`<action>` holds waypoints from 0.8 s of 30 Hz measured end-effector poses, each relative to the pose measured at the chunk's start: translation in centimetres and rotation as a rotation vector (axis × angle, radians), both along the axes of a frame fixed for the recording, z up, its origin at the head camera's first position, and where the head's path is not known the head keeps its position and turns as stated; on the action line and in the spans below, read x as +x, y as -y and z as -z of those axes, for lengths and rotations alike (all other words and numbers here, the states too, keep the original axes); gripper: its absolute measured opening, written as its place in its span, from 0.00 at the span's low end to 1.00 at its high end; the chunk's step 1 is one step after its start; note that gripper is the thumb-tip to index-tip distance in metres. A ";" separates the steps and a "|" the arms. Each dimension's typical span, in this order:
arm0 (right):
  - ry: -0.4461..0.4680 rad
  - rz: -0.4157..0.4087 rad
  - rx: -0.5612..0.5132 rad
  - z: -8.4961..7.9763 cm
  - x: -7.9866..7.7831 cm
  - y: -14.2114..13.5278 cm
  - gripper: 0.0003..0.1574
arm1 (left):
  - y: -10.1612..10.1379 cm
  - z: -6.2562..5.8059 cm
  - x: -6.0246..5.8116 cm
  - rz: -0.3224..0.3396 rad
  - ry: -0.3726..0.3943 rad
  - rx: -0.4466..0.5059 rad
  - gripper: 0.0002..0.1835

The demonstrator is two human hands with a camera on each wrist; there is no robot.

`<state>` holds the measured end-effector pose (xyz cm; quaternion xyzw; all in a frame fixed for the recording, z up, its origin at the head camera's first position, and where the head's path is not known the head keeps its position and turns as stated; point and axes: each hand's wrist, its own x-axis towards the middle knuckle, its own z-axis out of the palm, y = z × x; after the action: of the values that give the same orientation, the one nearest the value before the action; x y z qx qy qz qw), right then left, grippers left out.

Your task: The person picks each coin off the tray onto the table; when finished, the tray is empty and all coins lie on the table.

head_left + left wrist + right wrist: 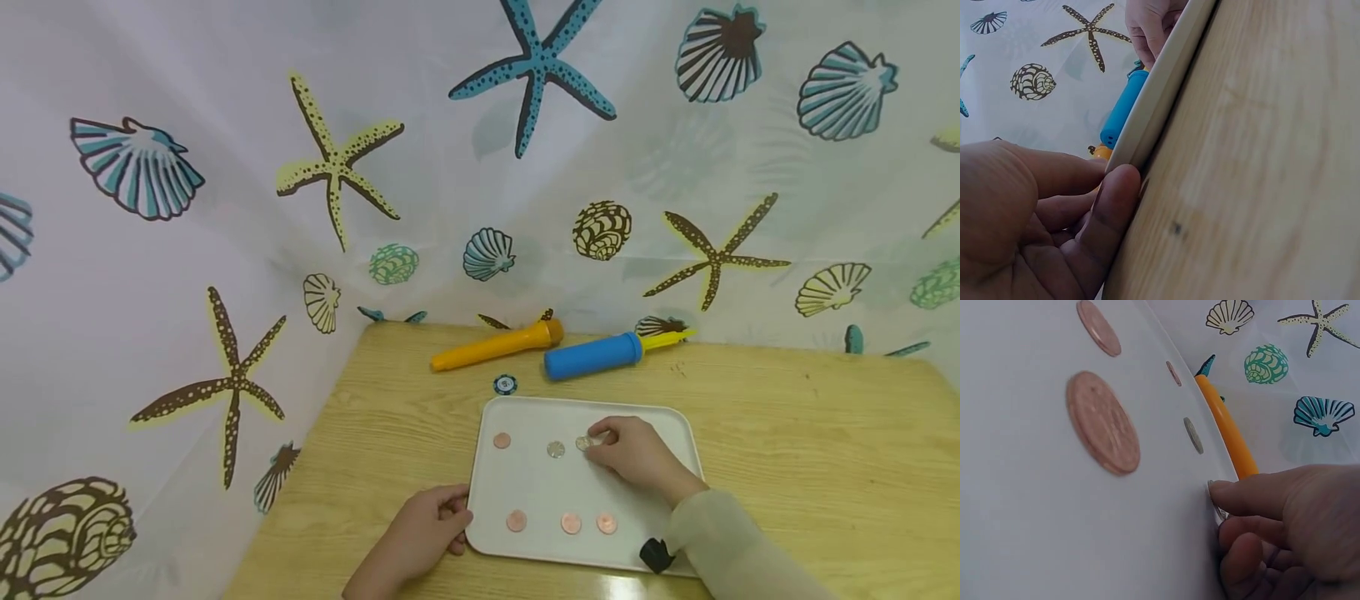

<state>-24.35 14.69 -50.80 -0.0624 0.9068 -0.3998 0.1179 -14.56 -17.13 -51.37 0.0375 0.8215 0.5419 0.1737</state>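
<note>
A white rectangular tray (536,485) lies on the wooden table. My left hand (426,529) holds its left edge near the front corner; in the left wrist view a fingertip and thumb pinch the rim (1159,81). Over the tray's back right part, my right hand (637,454) has thumb and finger at a silver coin (583,443), which partly shows between the fingertips in the right wrist view. A second silver coin (556,450) lies just left of it. One copper coin (502,440) is at the back left, and copper coins (571,523) form a row along the front.
Behind the tray lie a blue hand pump (592,357) with a yellow nozzle, an orange stick-like toy (495,346) and a dark poker chip (506,384). A shell-and-starfish curtain (420,167) borders the table at the back and left.
</note>
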 end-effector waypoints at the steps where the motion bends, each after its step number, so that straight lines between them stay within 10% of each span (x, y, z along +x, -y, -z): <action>1: -0.011 -0.005 0.015 -0.1 0.0 0.0 0.15 | 0.0 0.1 0.0 0.000 0.001 0.004 0.26; 24: 0.035 -0.116 0.121 -1.6 -0.6 2.1 0.09 | 0.9 0.9 -0.1 -0.016 0.030 0.042 0.27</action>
<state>-24.98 12.55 -49.16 -0.1006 0.9221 -0.3377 0.1601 -14.71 -18.04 -52.25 0.0262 0.8075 0.5608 0.1809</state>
